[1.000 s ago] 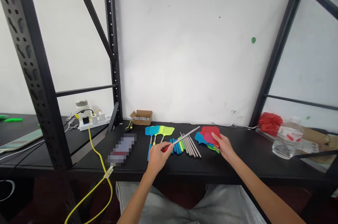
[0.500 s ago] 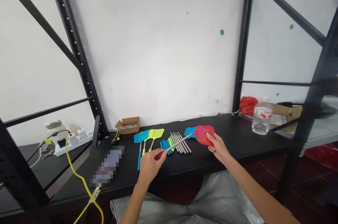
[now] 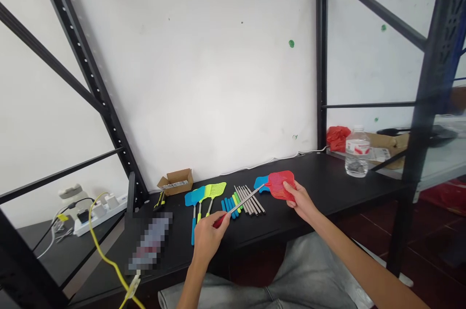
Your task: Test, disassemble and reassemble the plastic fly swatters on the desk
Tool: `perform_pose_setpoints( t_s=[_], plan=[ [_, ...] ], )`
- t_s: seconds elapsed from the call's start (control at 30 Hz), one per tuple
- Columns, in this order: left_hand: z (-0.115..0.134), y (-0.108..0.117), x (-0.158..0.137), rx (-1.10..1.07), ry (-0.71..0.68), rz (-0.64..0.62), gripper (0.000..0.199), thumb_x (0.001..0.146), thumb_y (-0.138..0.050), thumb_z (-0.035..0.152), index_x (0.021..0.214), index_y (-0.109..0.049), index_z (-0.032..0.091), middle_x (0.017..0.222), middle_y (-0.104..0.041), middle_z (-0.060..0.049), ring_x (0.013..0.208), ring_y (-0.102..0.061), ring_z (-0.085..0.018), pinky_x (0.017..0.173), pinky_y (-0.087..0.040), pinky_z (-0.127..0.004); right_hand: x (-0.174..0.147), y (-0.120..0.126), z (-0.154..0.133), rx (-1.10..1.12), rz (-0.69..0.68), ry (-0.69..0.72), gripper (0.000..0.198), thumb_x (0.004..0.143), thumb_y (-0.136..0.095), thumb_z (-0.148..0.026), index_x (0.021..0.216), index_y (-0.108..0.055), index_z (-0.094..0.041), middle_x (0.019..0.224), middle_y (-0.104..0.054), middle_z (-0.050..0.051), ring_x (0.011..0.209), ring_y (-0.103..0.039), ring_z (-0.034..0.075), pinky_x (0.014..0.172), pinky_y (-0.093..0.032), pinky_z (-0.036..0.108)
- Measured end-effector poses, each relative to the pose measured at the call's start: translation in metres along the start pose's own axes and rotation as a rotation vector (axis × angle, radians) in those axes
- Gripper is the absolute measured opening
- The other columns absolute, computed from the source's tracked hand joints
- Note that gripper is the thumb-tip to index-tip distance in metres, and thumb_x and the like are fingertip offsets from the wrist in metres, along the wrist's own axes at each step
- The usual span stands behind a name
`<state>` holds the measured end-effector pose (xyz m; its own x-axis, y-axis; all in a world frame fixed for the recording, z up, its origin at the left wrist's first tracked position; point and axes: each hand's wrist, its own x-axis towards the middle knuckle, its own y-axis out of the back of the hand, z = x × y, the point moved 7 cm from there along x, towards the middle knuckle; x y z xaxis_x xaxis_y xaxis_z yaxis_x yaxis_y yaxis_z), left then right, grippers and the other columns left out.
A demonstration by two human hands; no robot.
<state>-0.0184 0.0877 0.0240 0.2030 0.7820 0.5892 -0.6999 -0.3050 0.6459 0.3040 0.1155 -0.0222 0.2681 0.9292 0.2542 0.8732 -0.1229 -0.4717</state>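
Observation:
A red fly swatter (image 3: 280,184) with a metal shaft stretches between both hands above the table. My left hand (image 3: 210,233) is closed round its red grip, and my right hand (image 3: 300,201) pinches the edge of its mesh head. Under and beside the shaft lie several metal rods (image 3: 251,202) and a row of blue, yellow and green grips (image 3: 229,207). Partly behind the red head rests a blue swatter head (image 3: 260,182). Left of my left hand, blue and yellow-green fly swatters (image 3: 198,195) lie with their heads toward the wall.
A small open cardboard box (image 3: 176,181) and a black-yellow cutter (image 3: 160,201) sit at the back left. A blurred-out object (image 3: 151,243) lies near a yellow cable (image 3: 105,258). At the right stand a water bottle (image 3: 357,153) and a red plastic bag (image 3: 337,138). Black shelf posts (image 3: 322,56) frame both sides.
The camera view has shifted and tilted a little. Both hands keep hold of the red fly swatter in nearly the same pose.

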Motion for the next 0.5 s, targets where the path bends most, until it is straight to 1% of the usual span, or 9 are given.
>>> perform_pose_setpoints(
  t_s=[0.27,0.4,0.5],
  plan=[
    [0.0048,0.0004,-0.0004,-0.038,-0.01,-0.032,0.035,0.09,-0.051,0.047,0.084,-0.076,0.023,0.071,-0.072,-0.001,0.059,-0.061,-0.015,0.055,-0.041,-0.022,0.0003,-0.0028,-0.0019,0.015,-0.022,0.007,0.03,0.074,-0.076,-0.045,0.084,-0.061,-0.02,0.065,-0.054,-0.003,0.041,-0.031,0.002,0.035,-0.02,0.018],
    [0.0066,0.0009,-0.0007,-0.032,-0.025,-0.026,0.036,0.09,-0.051,0.047,0.082,-0.076,0.022,0.066,-0.07,-0.001,0.058,-0.06,-0.015,0.053,-0.04,-0.022,-0.0008,-0.0039,-0.0035,0.018,-0.006,0.0,0.034,0.069,-0.078,-0.046,0.082,-0.061,-0.02,0.061,-0.053,-0.004,0.039,-0.03,0.003,0.035,-0.021,0.019],
    [0.0066,0.0009,-0.0007,-0.029,-0.028,-0.02,0.035,0.09,-0.052,0.046,0.082,-0.076,0.022,0.065,-0.069,0.0,0.058,-0.06,-0.015,0.053,-0.04,-0.022,0.0,-0.0027,-0.0026,0.022,0.009,-0.01,0.032,0.069,-0.077,-0.045,0.081,-0.061,-0.019,0.059,-0.052,-0.004,0.038,-0.03,0.003,0.035,-0.021,0.02]
  ],
)
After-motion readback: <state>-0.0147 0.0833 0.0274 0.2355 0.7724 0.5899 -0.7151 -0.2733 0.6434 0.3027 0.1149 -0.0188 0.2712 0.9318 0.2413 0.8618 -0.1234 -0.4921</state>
